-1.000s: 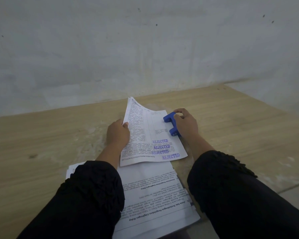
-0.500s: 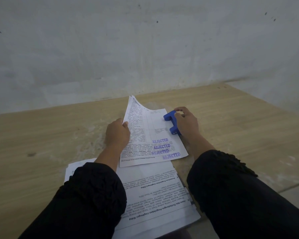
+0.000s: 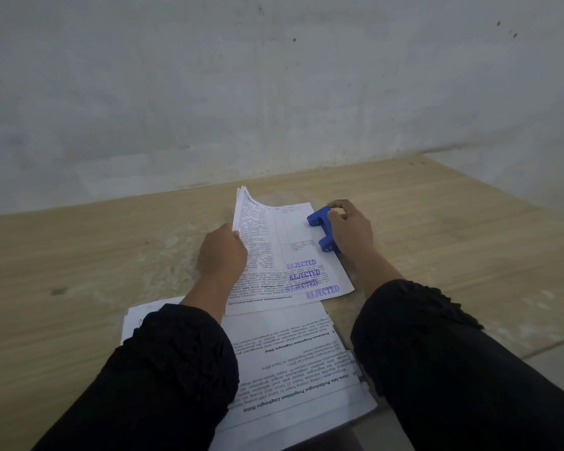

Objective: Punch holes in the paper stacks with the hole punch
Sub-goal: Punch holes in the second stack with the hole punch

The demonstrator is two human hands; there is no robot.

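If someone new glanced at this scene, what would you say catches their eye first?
Probably the bright blue hole punch at the right edge of the stamped paper stack, gripped by the right hand. Next, the purple REJECTED stamps near that stack's lower right, while the left hand lifts its left edge.

Light wood-grain worktop (image 3: 79, 271) w/ pale scuffed patch near centre & a dark knot at left. Behind it a grey-white wall (image 3: 274, 92), stained, w/ a few small dark specks. Pale floor (image 3: 560, 362) at lower right
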